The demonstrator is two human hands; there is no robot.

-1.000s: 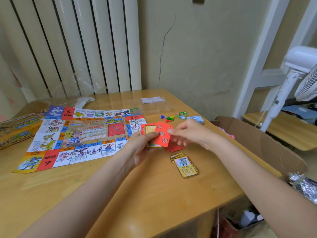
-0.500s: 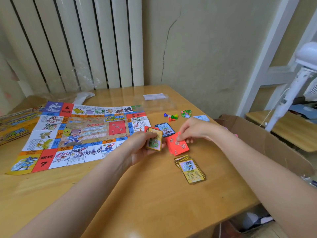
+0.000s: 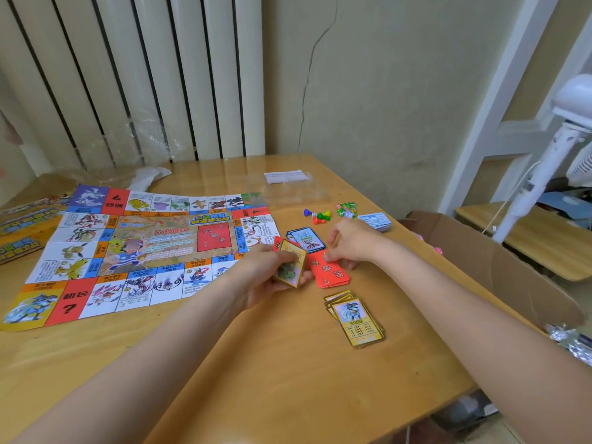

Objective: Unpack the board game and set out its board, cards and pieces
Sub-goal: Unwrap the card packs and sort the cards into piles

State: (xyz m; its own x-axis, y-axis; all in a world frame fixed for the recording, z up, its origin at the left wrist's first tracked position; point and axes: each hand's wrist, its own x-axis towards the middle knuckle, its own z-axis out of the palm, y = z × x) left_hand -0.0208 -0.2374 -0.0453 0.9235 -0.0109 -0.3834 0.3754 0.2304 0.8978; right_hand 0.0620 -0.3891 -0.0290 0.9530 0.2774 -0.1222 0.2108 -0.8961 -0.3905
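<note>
Down onto the table has gone the red card — right hand presses it on the red pile. Left hand grips the unsorted stack. Board lies flat beside; sorting continues — gold pile nearby.

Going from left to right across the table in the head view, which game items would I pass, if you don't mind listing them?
Game box → board → left hand holding a stack of cards → red card pile → gold-bordered card pile → pale blue card stack.
</note>
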